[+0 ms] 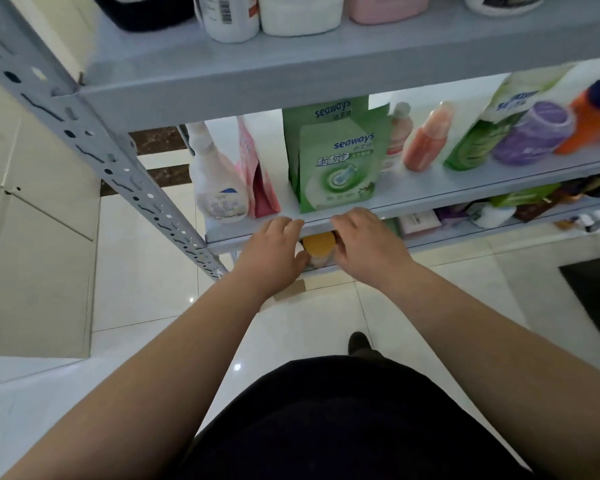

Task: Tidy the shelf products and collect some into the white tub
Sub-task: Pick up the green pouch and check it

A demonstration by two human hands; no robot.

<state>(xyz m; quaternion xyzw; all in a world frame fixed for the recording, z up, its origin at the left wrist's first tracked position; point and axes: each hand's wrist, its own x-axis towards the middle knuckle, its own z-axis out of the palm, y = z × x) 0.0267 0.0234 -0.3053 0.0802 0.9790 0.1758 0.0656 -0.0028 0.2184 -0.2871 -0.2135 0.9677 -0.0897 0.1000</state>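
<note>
My left hand [274,251] and my right hand [364,244] are side by side at the front lip of the middle shelf [465,188], fingers loosely bent, and neither grips anything. Just beyond them on that shelf stands a green "seaways" pouch [336,168], with a second one behind it. Between my thumbs, on the shelf below, a jar with a yellow lid [318,249] shows; whether the thumbs touch it is unclear. A white spray bottle [215,192] and a pink pouch [258,181] stand left of the green pouch. The white tub is not in view.
Right of the green pouch lie orange-pink bottles [426,140], a green-white bag [482,133], a purple jar [530,136] and an orange bottle [589,123]. White and pink containers fill the top shelf [291,64]. Packets crowd the lower shelf [499,209]. The perforated shelf post [94,140] runs down the left.
</note>
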